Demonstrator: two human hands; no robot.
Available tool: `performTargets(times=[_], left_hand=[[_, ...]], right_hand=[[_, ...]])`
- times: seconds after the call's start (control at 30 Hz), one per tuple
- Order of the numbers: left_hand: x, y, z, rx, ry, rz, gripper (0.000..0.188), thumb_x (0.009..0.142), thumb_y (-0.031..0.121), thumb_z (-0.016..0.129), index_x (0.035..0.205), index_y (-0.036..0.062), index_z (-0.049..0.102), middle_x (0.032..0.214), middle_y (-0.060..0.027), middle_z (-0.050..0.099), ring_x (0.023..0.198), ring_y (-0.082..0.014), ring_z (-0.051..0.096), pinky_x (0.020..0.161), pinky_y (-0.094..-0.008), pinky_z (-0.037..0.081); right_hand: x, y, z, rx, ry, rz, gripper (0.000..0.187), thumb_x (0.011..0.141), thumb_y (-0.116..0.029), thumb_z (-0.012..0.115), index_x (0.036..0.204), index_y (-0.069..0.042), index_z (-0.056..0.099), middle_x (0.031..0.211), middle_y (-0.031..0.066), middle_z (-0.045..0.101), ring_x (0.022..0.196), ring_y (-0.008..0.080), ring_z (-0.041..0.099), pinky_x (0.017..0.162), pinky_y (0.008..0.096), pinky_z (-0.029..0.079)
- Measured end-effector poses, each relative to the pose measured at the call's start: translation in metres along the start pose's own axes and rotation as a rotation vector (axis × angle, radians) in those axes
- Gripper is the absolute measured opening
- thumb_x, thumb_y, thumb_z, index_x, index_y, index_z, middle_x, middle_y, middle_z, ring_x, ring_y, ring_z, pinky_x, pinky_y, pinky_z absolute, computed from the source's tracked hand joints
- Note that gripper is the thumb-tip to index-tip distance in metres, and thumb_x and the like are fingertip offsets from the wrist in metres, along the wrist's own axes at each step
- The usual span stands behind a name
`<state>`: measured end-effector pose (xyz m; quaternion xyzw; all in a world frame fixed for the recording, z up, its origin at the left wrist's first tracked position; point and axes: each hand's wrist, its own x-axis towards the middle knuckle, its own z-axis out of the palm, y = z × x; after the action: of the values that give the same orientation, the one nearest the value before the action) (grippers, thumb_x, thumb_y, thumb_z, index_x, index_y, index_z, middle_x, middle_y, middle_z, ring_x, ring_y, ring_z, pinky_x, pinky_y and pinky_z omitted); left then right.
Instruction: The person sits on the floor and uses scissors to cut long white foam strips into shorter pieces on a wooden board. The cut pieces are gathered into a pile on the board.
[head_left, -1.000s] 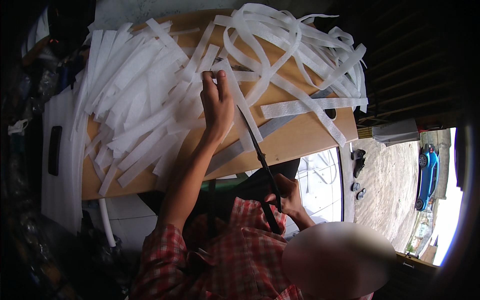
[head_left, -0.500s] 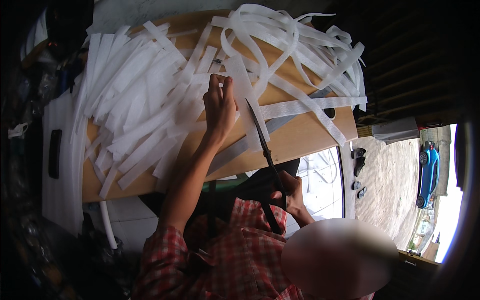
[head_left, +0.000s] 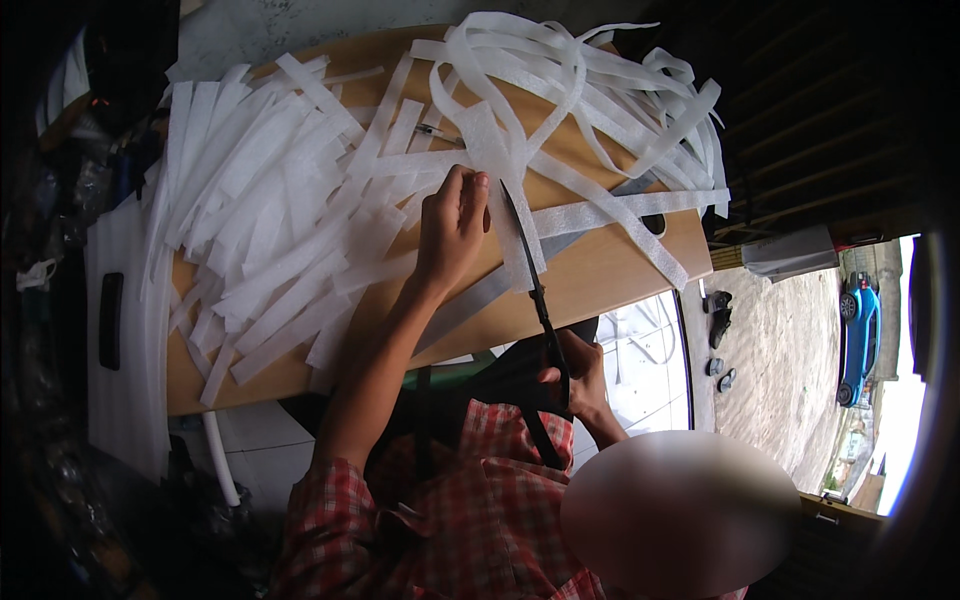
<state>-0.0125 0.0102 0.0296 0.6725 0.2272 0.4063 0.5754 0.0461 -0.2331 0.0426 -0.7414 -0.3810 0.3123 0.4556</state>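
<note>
Brown tabletop [head_left: 600,268], white foamy strip [head_left: 495,150] over its middle, edge pinched by the left hand [head_left: 453,230]. Right hand [head_left: 582,378] is curled around black scissors [head_left: 540,302], blades along the strip. Shorter strips [head_left: 270,190] pile up left, long loopy ones [head_left: 585,85] sit far right.

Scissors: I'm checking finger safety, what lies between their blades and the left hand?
The head view shows part of the white strip between scissors and left hand.

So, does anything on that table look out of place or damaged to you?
Nothing looks clearly damaged. Only the long white strips at the table's far right look untidy, looping over one another in a tangle; the short white strips at left lie straighter, though heaped.
</note>
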Motion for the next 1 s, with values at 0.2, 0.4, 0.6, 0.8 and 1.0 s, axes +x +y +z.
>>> performTargets(times=[0.2, 0.4, 0.6, 0.8, 1.0], left_hand=[[0.0, 0.002, 0.001, -0.029, -0.099, -0.013, 0.025, 0.103, 0.021, 0.05, 0.086, 0.0032, 0.049, 0.056, -0.0004, 0.05, 0.05, -0.0071, 0.047, 0.048, -0.0258, 0.037], [0.001, -0.007, -0.002, 0.041, -0.135, 0.058, 0.027, 0.103, 0.022, 0.05, 0.083, 0.0047, 0.048, 0.057, 0.0031, 0.047, 0.051, -0.0036, 0.043, 0.048, -0.0226, 0.035], [0.002, -0.011, -0.002, -0.075, -0.212, -0.01, 0.029, 0.102, 0.023, 0.053, 0.08, 0.0046, 0.047, 0.057, 0.0033, 0.046, 0.051, -0.0038, 0.043, 0.047, -0.0233, 0.035], [0.005, 0.005, -0.009, -0.103, -0.186, -0.242, 0.033, 0.102, 0.027, 0.052, 0.079, 0.0033, 0.051, 0.058, 0.0006, 0.05, 0.055, -0.0045, 0.048, 0.05, -0.0252, 0.038], [0.002, 0.004, -0.007, -0.063, -0.242, -0.179, 0.032, 0.102, 0.027, 0.051, 0.081, 0.004, 0.054, 0.059, 0.001, 0.05, 0.054, -0.0062, 0.049, 0.051, -0.0239, 0.037]], right_hand=[[0.0, 0.006, -0.004, 0.064, -0.008, -0.028, 0.077, 0.07, -0.071, 0.074, 0.083, 0.003, 0.058, 0.063, 0.0039, 0.056, 0.062, 0.0084, 0.051, 0.056, 0.028, 0.044], [0.002, -0.003, 0.003, 0.009, 0.054, 0.021, 0.085, 0.064, -0.087, 0.061, 0.074, -0.003, 0.054, 0.058, -0.0029, 0.047, 0.054, 0.0067, 0.046, 0.048, 0.0252, 0.033], [0.004, 0.005, -0.003, 0.1, -0.041, 0.025, 0.076, 0.071, -0.07, 0.074, 0.081, 0.003, 0.056, 0.064, 0.0037, 0.056, 0.064, 0.0086, 0.052, 0.057, 0.0287, 0.044], [0.0, 0.008, 0.006, 0.087, -0.021, 0.054, 0.079, 0.069, -0.073, 0.073, 0.081, 0.004, 0.056, 0.064, 0.0039, 0.055, 0.064, 0.0082, 0.052, 0.057, 0.0283, 0.044], [0.003, 0.008, 0.011, 0.184, 0.004, 0.005, 0.075, 0.071, -0.067, 0.075, 0.084, 0.004, 0.057, 0.064, 0.0042, 0.054, 0.064, 0.008, 0.047, 0.056, 0.0284, 0.041]])
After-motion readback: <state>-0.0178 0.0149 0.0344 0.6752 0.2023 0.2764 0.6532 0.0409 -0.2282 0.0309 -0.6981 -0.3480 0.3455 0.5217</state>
